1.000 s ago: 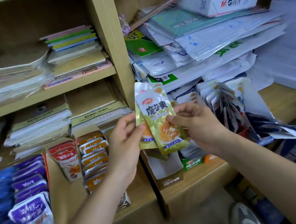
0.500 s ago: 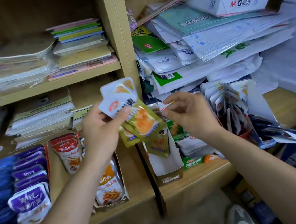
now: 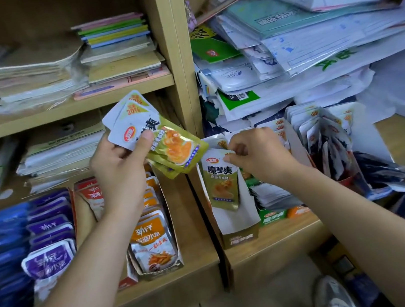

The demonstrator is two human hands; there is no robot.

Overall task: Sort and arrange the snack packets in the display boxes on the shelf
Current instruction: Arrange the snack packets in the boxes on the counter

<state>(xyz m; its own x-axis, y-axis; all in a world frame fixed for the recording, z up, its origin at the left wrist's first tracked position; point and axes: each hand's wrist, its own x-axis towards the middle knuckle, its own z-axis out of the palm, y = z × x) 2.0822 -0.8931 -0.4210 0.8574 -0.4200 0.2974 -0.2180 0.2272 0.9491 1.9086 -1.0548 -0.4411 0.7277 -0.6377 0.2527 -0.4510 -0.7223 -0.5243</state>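
Shelf (image 3: 195, 238) fills the view, and its upright post (image 3: 171, 39) is our marker. Right of the post there's a big sliding heap of paper stock (image 3: 323, 38). Left of it, stacked notebooks (image 3: 47, 71) sit up top and rows of purple packets (image 3: 49, 244) lie far out below. Just left of the post stands the orange-packet box (image 3: 154, 242), its packets lined up in order. Just right of the post, at its foot, is the green display box (image 3: 237, 235), with one packet showing at its front.

Now the change: a second ago both hands met on one bundle in front of the post, and they've split! The left hand (image 3: 120, 176) has swung the bundle of green packets (image 3: 168, 145) over to the left of the post, above the orange-packet box, thumb clamped across the fanned tops. The right hand (image 3: 257, 158) has dropped to the green display box, right of the post. Its fingertips pinch the top edge of a single green packet (image 3: 222, 181) standing upright inside.

By my reading, the feeding has begun: one packet is in, and the bundle waits to follow. Whether that hand is placing the packet or straightening it, I can't tell.
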